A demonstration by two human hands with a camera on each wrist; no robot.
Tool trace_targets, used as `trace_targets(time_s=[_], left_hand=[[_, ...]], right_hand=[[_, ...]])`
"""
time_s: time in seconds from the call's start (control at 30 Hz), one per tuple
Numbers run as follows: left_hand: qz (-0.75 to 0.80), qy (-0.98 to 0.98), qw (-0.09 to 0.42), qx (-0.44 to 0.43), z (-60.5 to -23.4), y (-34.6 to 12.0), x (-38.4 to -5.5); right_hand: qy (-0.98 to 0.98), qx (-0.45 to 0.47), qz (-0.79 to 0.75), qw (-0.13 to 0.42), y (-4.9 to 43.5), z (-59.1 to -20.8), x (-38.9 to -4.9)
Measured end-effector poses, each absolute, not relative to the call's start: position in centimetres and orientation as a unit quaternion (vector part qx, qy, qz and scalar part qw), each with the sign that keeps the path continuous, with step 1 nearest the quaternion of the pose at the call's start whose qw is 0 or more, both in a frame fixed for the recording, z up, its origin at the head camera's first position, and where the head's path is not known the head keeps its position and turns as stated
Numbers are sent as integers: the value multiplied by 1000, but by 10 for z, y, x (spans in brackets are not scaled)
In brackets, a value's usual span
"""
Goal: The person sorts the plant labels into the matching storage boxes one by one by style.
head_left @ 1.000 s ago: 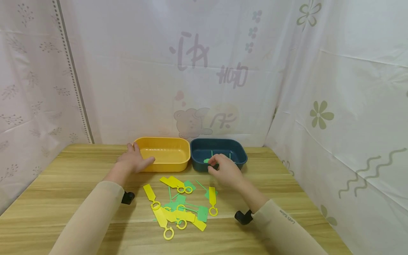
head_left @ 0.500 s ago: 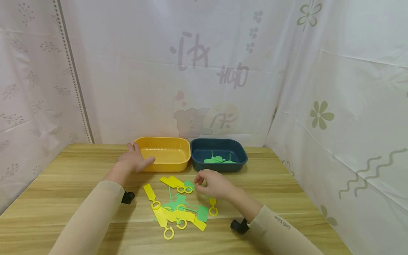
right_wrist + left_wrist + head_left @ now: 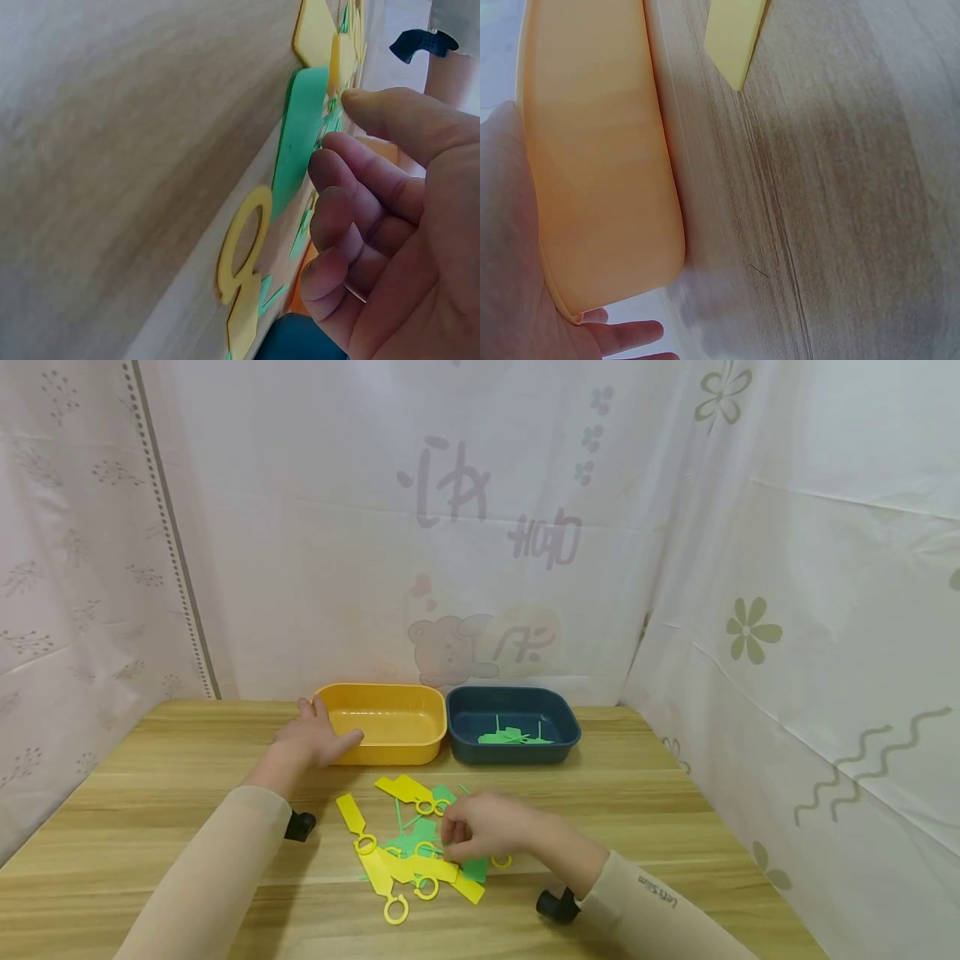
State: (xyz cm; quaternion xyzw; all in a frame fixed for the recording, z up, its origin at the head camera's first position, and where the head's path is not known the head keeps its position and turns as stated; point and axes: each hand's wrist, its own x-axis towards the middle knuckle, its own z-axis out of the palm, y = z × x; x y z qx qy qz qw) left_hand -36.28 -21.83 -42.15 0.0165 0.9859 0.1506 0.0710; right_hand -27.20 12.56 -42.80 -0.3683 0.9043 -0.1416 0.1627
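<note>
The right hand (image 3: pixel 487 827) has moved from the far, dark blue rectangular tray (image 3: pixel 513 755) to the nearer pile of flat green plastic tags (image 3: pixel 425 832) and yellow ring-ended tags (image 3: pixel 378 872) on the worktop (image 3: pixel 637 793). Its fingers are loosely bent, thumb and forefinger apart, nothing visibly pinched. The left hand (image 3: pixel 309 739) has fingers spread against the yellow-orange rectangular tray (image 3: pixel 405 755). Better, I think, to lift each tag by its edge, without dragging overlapping ones.
</note>
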Motion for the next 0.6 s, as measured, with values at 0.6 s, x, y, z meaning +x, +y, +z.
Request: trace_targets(time_s=[0.6], left_hand=[[145, 987, 63, 22, -420, -216, -360]], right_hand=[[908, -360, -137, 166, 123, -428, -267]])
